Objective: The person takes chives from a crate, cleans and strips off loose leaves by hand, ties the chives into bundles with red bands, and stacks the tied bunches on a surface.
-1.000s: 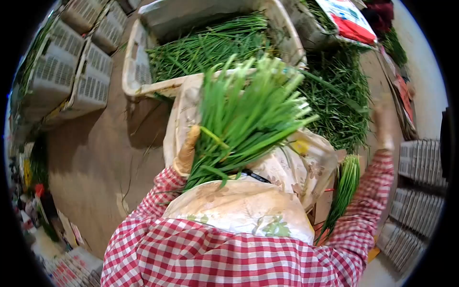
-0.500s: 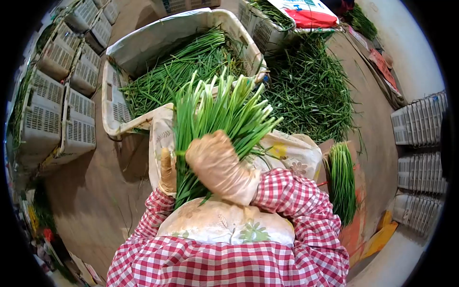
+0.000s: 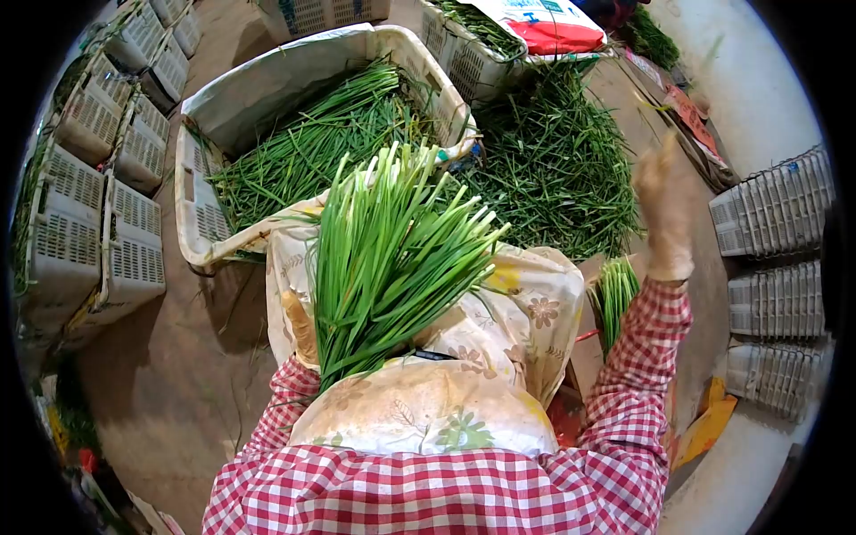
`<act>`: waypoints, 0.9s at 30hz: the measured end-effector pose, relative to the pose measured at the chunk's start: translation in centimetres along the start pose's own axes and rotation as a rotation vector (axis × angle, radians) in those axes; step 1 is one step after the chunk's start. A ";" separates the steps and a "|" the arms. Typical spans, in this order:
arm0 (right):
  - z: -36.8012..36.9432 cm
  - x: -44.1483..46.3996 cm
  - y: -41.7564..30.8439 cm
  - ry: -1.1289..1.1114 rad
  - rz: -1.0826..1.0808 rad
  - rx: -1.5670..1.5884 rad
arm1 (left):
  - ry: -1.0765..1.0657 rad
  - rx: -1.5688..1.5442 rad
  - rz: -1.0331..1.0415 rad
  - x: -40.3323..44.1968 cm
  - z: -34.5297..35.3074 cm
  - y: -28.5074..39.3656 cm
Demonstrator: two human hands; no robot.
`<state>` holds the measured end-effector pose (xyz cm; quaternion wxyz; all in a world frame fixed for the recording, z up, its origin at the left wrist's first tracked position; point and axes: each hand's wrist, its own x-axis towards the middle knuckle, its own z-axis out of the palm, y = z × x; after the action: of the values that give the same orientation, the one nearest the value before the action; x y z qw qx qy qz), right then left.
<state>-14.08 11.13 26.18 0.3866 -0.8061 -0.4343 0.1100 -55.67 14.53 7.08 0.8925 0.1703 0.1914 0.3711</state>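
Note:
A large bunch of green stalks (image 3: 392, 267) with pale ends lies over my lap on the floral apron (image 3: 428, 410). My left hand (image 3: 300, 328), in a tan glove, holds the bunch at its left side; most of its fingers are hidden beneath the stalks. Raised out to the right, my right hand (image 3: 662, 209) is also gloved and smeared by motion, away from the bunch. Below it a smaller bunch (image 3: 613, 299) rests beside my right sleeve, which partly covers it.
A white crate (image 3: 192, 227) with more stalks stands in front. Right of it, loose greens (image 3: 562, 169) form a pile on the floor. Crates (image 3: 67, 232) line the left side, and stacked grey crates (image 3: 776, 214) stand at the right. A red and white bag (image 3: 557, 36) sits at the back.
My right hand crossed over the bunch half a second ago and has since swung out to the upper right. My left hand has stayed at the bunch's left side.

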 end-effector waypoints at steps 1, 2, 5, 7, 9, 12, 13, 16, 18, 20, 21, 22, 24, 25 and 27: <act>0.0 -1.0 0.3 -0.250 0.305 -0.407 | -0.007 -0.004 0.001 0.0 0.1 0.1; 0.8 -3.0 0.2 -0.409 0.332 -0.083 | -0.010 -0.009 0.001 -0.2 0.2 0.1; 7.0 -8.6 3.0 -0.554 0.097 0.428 | -0.004 -0.029 -0.005 -0.7 0.3 -0.3; 9.6 -10.4 4.4 -0.510 0.213 0.668 | -0.009 -0.031 -0.008 -1.1 0.7 -0.8; 8.6 -10.2 4.0 -0.472 -0.119 0.274 | -0.084 0.026 0.055 -1.8 2.4 -0.7; 7.9 -10.8 2.7 -0.465 -0.106 0.331 | 0.111 0.247 0.017 -2.6 -5.3 -2.3; 8.1 -10.8 3.2 -0.447 -0.049 0.448 | -0.039 0.453 0.034 -2.6 -5.5 -2.7; 7.2 -9.2 3.4 -0.345 -0.395 0.249 | -0.173 0.533 -0.217 -2.4 4.2 0.5; 6.6 -6.9 3.8 -0.065 -0.839 -0.146 | -0.140 0.547 -0.262 -2.1 5.4 0.5; 4.9 -3.7 4.3 0.175 -0.827 -0.525 | -0.145 0.589 -0.240 -1.9 5.3 0.3; 3.8 -2.7 3.7 0.229 -0.692 -0.599 | -0.145 0.585 -0.242 -1.9 5.2 0.3; 3.4 -2.7 3.7 0.248 -0.542 -0.399 | -0.122 0.572 -0.241 -1.9 4.9 0.3; 3.3 -4.5 4.5 -0.113 -0.105 -0.204 | -0.085 0.569 -0.193 -1.9 4.0 0.1; 3.3 -6.0 5.3 -0.456 0.347 -0.001 | -0.081 0.567 -0.194 -1.9 3.6 0.1; 5.7 -9.7 7.2 -0.929 -0.016 0.039 | -0.060 0.497 -0.187 -1.6 2.9 0.0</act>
<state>-18.36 4.14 15.61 0.1672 -0.6608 -0.5653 0.4646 -55.37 12.84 9.93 0.8590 0.3765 0.2651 0.2236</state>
